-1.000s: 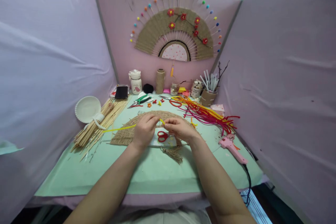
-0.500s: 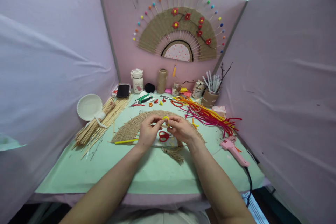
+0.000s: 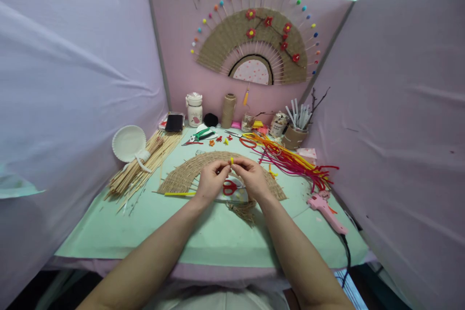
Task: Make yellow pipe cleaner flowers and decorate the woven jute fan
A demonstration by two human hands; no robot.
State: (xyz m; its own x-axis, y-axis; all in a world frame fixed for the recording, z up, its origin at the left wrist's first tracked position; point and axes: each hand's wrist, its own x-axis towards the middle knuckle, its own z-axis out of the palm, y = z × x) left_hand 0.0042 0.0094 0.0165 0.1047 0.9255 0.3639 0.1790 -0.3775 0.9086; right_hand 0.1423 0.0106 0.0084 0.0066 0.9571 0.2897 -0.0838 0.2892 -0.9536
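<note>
In the head view, our left hand (image 3: pixel 209 181) and right hand (image 3: pixel 253 179) meet fingertip to fingertip. Both pinch a short yellow pipe cleaner (image 3: pixel 231 160) above the woven fan (image 3: pixel 179 180) lying mid-counter (image 3: pixel 218 237). Red scissors (image 3: pixel 229 187) lie just nearer, under our hands, and a pink glue gun (image 3: pixel 324 207) rests to the right.

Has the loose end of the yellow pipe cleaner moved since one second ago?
Yes. Against the woven fan, the yellow pipe cleaner drew its loose end right, toward the left hand.
</note>
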